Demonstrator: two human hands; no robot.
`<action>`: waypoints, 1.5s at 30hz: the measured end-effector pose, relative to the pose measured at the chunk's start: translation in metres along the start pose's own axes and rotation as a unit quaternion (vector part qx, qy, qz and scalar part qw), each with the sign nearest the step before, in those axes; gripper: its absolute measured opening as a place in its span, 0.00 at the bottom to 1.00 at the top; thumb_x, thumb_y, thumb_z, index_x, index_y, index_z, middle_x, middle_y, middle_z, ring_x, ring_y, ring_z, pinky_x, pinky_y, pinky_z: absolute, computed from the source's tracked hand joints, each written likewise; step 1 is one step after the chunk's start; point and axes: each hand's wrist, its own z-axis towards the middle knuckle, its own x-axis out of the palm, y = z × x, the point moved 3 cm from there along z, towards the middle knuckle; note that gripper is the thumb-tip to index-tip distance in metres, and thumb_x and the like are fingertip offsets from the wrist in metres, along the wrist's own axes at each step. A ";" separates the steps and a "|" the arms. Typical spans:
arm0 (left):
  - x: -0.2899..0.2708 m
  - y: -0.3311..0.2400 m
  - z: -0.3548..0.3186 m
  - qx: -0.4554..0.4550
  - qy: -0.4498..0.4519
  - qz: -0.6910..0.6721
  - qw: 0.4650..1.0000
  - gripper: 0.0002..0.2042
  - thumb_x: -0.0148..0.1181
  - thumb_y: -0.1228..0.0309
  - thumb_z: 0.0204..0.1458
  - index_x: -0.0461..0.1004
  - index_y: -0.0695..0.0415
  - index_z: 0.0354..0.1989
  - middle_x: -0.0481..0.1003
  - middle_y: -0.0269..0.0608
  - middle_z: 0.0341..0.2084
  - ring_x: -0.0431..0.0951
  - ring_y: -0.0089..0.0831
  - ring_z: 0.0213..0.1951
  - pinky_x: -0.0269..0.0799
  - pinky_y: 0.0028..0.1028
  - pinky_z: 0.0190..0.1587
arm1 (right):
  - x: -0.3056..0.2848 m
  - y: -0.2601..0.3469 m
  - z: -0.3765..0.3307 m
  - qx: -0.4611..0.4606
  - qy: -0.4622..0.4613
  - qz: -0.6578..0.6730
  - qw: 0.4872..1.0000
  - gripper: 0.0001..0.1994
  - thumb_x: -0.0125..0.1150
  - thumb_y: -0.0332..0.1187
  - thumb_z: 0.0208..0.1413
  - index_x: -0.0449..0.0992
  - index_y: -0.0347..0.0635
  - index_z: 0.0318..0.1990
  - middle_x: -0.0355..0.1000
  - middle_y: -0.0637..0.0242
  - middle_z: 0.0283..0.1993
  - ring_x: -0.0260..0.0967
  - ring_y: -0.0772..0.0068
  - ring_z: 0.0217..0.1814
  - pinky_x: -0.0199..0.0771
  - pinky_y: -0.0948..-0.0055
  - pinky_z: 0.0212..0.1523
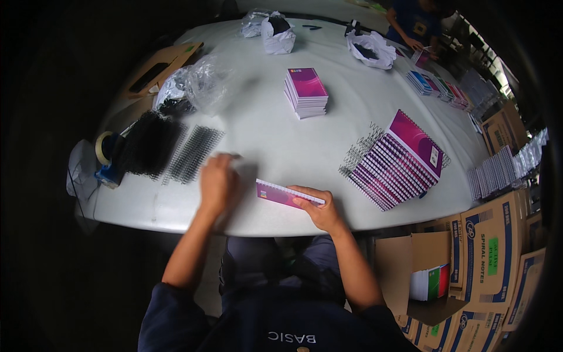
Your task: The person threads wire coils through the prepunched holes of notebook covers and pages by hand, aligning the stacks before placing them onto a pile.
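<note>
Head view: the right fingers (315, 193) are closed on the pad (278, 195), thumb on the near purple cover and the others behind. The pad is just above the surface (252, 129), its pale, notched edge uppermost. The left fingers (221, 161) are blurred, just beside the coils (194, 154); whether they grip one cannot be told, though a dark trace shows at their tips.

Recommended practice for threading a coil: hold the pad firmly near one end, keeping the right fingers off the notched edge. Square the sheets so that the holes align. Pick up one coil only, since neighbours may tangle. Enter at the end hole and turn without forcing; a skipped hole probably means backing out.

Containers: well beyond the fingers, a white bag (278, 46) and a second bag (386, 54), farther right, both show black contents, too small to identify. Beyond the left fingers lies a crumpled clear bag (209, 82); its contents are unclear. Right of and below the right fingers, an open carton (392, 264) holds notebooks (434, 283) with white, green and red showing.
</note>
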 end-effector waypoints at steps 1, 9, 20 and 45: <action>-0.009 0.026 0.014 -0.044 -0.058 0.116 0.991 0.14 0.58 0.72 0.44 0.71 0.55 0.42 0.72 0.44 0.36 0.70 0.45 0.41 0.64 0.40 0.44 | 0.002 0.001 -0.001 -0.008 0.007 -0.035 0.999 0.17 0.59 0.24 0.54 0.71 0.36 0.53 0.73 0.62 0.48 0.68 0.79 0.49 0.69 0.78 0.51; -0.004 0.086 0.027 -0.181 0.121 0.231 0.948 0.17 0.58 0.59 0.51 0.64 0.61 0.36 0.72 0.52 0.37 0.76 0.51 0.36 0.72 0.45 0.37 | 0.002 0.012 -0.006 -0.124 -0.040 0.012 0.991 0.11 0.55 0.19 0.52 0.76 0.36 0.43 0.74 0.61 0.47 0.70 0.74 0.48 0.69 0.75 0.51; -0.018 0.074 0.029 -0.172 0.103 0.241 0.950 0.19 0.60 0.60 0.48 0.65 0.62 0.38 0.74 0.53 0.36 0.76 0.51 0.39 0.71 0.45 0.39 | 0.000 0.021 -0.011 -0.114 -0.036 0.012 0.993 0.11 0.55 0.18 0.52 0.77 0.37 0.42 0.75 0.60 0.45 0.72 0.73 0.47 0.70 0.75 0.50; -0.005 -0.022 -0.005 -0.092 0.246 -0.335 0.905 0.14 0.52 0.61 0.59 0.71 0.61 0.32 0.66 0.30 0.21 0.63 0.18 0.27 0.61 0.21 0.32 | 0.001 0.008 -0.005 -0.053 -0.083 -0.034 0.995 0.13 0.58 0.21 0.52 0.76 0.36 0.47 0.76 0.62 0.44 0.72 0.77 0.44 0.71 0.78 0.48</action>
